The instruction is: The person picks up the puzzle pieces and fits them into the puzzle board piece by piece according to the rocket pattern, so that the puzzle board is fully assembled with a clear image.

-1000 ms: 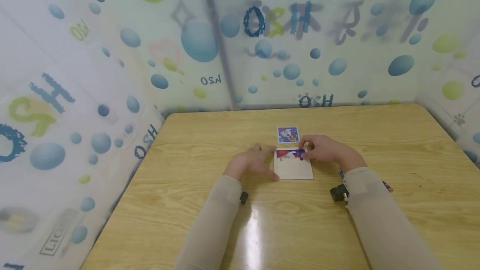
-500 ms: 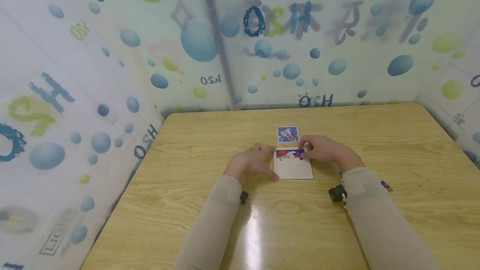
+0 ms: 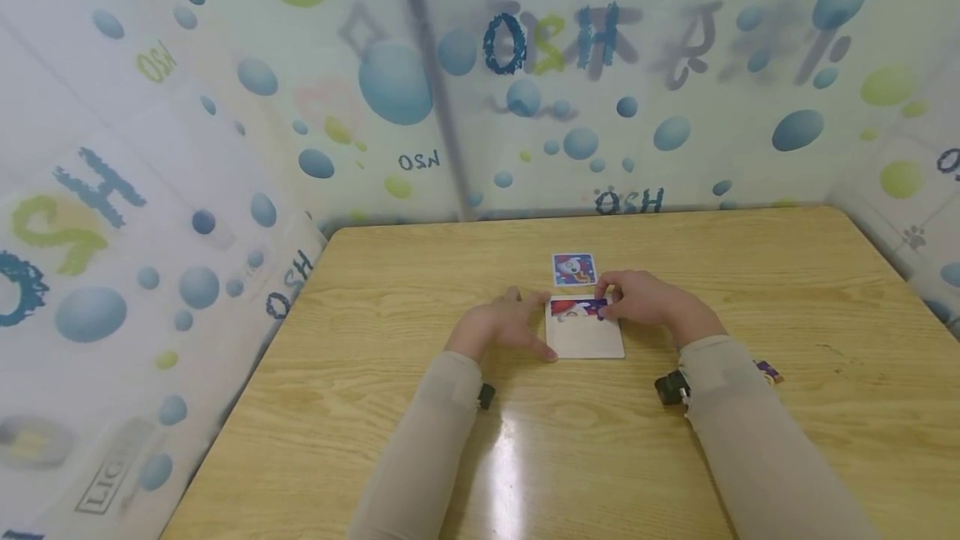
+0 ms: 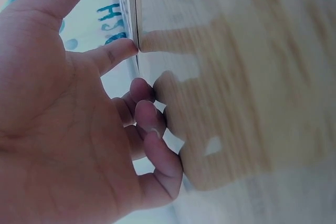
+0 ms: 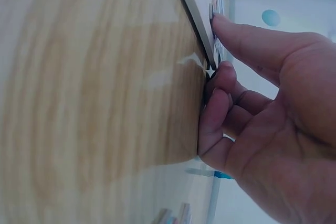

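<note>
A white jigsaw puzzle board (image 3: 585, 342) lies flat on the table, with a row of red, white and purple jigsaw pieces (image 3: 567, 307) along its far edge. At the board's left side, my left hand (image 3: 501, 326) spreads its thumb and fingers against the edge; in the left wrist view other fingers rest on the wood. My right hand (image 3: 647, 300) is at the far right corner. Its thumb (image 5: 247, 38) presses a jigsaw piece on the board while its bent fingers lie at the board's edge, and together they pinch there. The piece is mostly hidden.
Beyond the board lies a small square picture card (image 3: 573, 269). A loose purple jigsaw piece (image 3: 768, 372) shows past my right sleeve, which hides part of the area. The wooden table (image 3: 420, 273) meets a patterned wall covering (image 3: 480, 148) at the back.
Both hands keep their places on the board, and the jigsaw pieces look the same. The whole head view has shifted very slightly. My right forearm has moved slightly left.
</note>
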### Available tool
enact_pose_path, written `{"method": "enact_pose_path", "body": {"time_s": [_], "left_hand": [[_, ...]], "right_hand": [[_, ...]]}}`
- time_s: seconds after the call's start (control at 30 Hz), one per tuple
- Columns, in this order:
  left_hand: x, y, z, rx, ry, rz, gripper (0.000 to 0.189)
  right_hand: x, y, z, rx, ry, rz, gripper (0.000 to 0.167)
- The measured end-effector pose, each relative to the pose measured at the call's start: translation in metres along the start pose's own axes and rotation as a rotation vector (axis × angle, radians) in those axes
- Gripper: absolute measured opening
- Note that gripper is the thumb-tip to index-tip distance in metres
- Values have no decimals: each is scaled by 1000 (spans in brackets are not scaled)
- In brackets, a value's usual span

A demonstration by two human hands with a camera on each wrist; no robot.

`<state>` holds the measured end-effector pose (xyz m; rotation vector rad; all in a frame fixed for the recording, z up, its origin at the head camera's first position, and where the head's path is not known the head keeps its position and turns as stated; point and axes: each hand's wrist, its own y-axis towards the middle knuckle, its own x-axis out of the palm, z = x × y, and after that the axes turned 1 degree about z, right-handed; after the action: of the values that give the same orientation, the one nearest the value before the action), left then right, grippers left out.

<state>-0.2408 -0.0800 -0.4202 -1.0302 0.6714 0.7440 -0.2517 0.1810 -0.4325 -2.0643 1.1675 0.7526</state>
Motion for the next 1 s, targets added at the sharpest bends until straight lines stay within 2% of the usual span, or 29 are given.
{"method": "enact_pose_path", "body": {"time_s": [0.5,0.67,0.77,0.87,1.0], "left_hand": [[0,1,-1,9,5,-2,105],[1,1,-3,16,2,0,105],[2,3,-3,19,-7,-8,105],[2,3,-2,23,2,-2,106],[0,0,-2,20,18,12,107]], "right_hand": [[2,2,1,6,4,18,17],[-3,1,2,23,17,-21,21],[-16,-6,7,14,62,-43,25],[-41,-23,8,-2,75,-27,30],[-76,-51,11,-30,-2,4,33]]}}
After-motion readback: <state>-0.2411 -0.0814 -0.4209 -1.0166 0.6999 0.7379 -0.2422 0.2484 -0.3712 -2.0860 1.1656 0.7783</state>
